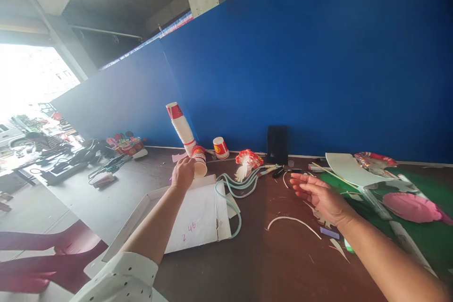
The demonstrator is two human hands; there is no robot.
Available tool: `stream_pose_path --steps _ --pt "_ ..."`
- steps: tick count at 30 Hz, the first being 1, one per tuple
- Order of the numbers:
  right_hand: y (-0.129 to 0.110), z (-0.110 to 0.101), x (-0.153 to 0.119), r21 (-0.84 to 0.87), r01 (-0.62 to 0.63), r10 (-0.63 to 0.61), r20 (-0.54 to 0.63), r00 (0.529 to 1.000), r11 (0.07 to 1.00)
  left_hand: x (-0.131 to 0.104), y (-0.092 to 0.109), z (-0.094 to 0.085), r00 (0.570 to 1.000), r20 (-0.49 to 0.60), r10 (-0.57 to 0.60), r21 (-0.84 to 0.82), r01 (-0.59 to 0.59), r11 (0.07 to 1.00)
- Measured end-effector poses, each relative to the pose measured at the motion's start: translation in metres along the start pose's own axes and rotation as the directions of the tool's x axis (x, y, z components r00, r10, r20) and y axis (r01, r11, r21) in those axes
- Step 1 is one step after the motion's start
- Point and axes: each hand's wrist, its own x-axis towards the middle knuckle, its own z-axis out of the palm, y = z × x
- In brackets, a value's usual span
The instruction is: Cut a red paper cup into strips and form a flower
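My left hand (pixel 183 173) is curled against the left side of a short nest of red and white paper cups (pixel 200 169), its fingertips partly hidden. The nest tilts with its mouth toward me. A taller stack of paper cups (pixel 182 127) leans to the left just behind it. To the right, one paper cup (pixel 221 149) stands upside down near the blue wall. My right hand (pixel 323 198) hovers over the brown table, fingers apart, holding nothing. A white cord piece (pixel 293 219) lies below and left of it, and a purple cylinder (pixel 329 232) is beneath it.
A white cardboard box (pixel 191 219) lies in front of the cups, with pale tubing (pixel 237 214) along its right side. Behind are a red and white paper craft (pixel 247 163) and a black block (pixel 277 145). A pink plate (pixel 410 206) is at right; cables (pixel 90 151) lie left.
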Motion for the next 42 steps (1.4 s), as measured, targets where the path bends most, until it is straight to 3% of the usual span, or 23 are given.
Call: stream_pose_path --steps 8,14,17,21,23,25,28,30,33,37,39,42 --pt "-0.001 -0.001 0.000 -0.003 -0.020 0.020 0.005 1.000 1.000 0.001 0.006 -0.015 0.999 0.022 -0.037 0.024 0.036 0.999" --pt "-0.001 0.001 0.000 0.004 -0.017 0.017 0.010 1.000 1.000 0.001 0.020 -0.051 0.979 -0.104 -0.176 -0.082 0.168 0.982" --pt "-0.002 0.003 0.000 0.020 -0.014 0.014 -0.010 1.000 1.000 -0.004 0.041 -0.079 0.958 -0.199 -0.208 -0.226 0.161 0.961" --pt "-0.009 0.003 0.002 0.097 0.068 -0.061 -0.076 0.995 0.993 -0.018 0.103 -0.100 0.898 -0.423 -0.120 -0.425 -0.080 0.902" --pt "-0.015 0.004 0.000 0.152 0.124 -0.110 -0.094 0.989 0.981 -0.027 0.147 -0.095 0.884 -0.465 -0.047 -0.461 -0.197 0.865" --pt "-0.021 0.007 -0.004 0.200 0.158 -0.149 -0.059 0.987 0.967 -0.033 0.193 -0.080 0.896 -0.443 0.023 -0.492 -0.265 0.829" --pt "-0.023 0.014 -0.012 0.236 0.176 -0.198 0.071 0.978 0.956 -0.040 0.251 -0.048 0.928 -0.373 0.021 -0.517 -0.227 0.825" --pt "-0.018 0.018 -0.014 0.184 0.181 -0.200 0.092 0.975 0.966 -0.044 0.276 -0.028 0.925 -0.379 -0.026 -0.555 -0.204 0.806" --pt "-0.006 0.014 -0.006 -0.008 0.179 -0.179 -0.088 0.980 0.984 -0.052 0.292 -0.009 0.914 -0.407 -0.010 -0.604 -0.261 0.753" --pt "0.002 -0.004 0.009 -0.133 0.151 -0.188 -0.340 0.922 0.980 -0.063 0.292 -0.004 0.885 -0.448 0.126 -0.690 -0.431 0.582" --pt "0.000 -0.010 0.010 -0.138 0.173 -0.213 -0.377 0.901 0.975 -0.065 0.292 -0.005 0.897 -0.429 0.108 -0.750 -0.420 0.512" --pt "-0.004 -0.010 0.007 -0.181 0.237 -0.286 -0.326 0.901 0.955 -0.063 0.295 -0.004 0.899 -0.419 0.131 -0.773 -0.428 0.468"
